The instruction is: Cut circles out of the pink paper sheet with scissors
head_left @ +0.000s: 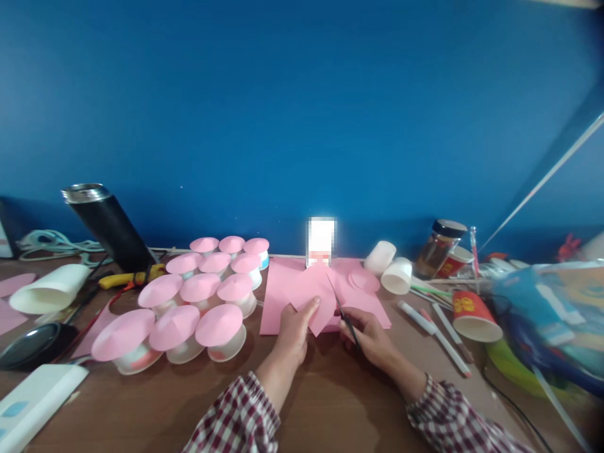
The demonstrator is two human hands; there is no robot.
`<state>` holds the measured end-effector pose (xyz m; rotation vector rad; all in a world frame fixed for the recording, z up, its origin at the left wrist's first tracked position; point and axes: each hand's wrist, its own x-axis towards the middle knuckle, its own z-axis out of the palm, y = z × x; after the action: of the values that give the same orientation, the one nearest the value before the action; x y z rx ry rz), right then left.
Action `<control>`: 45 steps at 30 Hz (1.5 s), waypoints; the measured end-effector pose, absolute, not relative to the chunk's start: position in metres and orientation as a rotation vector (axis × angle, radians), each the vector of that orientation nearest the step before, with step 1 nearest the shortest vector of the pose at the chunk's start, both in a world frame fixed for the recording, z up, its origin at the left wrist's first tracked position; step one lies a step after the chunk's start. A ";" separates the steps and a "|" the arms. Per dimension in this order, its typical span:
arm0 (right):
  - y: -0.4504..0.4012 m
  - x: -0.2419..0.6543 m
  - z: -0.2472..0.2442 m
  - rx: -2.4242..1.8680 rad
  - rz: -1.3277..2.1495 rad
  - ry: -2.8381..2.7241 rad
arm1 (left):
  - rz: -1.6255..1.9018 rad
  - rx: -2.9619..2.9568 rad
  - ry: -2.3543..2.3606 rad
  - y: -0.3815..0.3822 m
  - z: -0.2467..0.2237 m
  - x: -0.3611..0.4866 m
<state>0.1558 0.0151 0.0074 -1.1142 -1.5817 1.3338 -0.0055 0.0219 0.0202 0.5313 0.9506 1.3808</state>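
Note:
My left hand (295, 330) grips a piece of pink paper (315, 302), thumb on top, holding it above larger pink sheets (274, 296) on the table. In my right hand (370, 336) is a pair of dark scissors (346, 321), their blades pointing up and away at the right edge of the held piece. Pink paper discs (364, 280) lie on the sheets, just beyond the scissors. To the left stand several upturned paper cups (228, 345), each topped with a shallow pink paper cone (219, 325).
At the left are a black flask (111, 226), a white cup (50, 289), yellow-handled pliers (132, 277) and a white power strip (42, 402). On the right lie white cups (397, 275), markers (443, 340), a red cup (474, 318), a jar (438, 248) and a plastic bag (552, 314).

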 end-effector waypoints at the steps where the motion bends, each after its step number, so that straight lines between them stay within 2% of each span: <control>1: 0.015 0.156 0.008 -1.112 1.334 -1.585 | 1.383 0.536 0.955 0.022 0.020 -0.006; 45: 0.015 0.154 0.014 -1.097 1.309 -1.591 | 1.413 0.531 1.022 0.024 0.014 -0.005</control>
<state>0.1543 0.0145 0.0145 -1.0973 -1.5914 1.3090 -0.0047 0.0243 0.0136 0.5315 1.0220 1.4127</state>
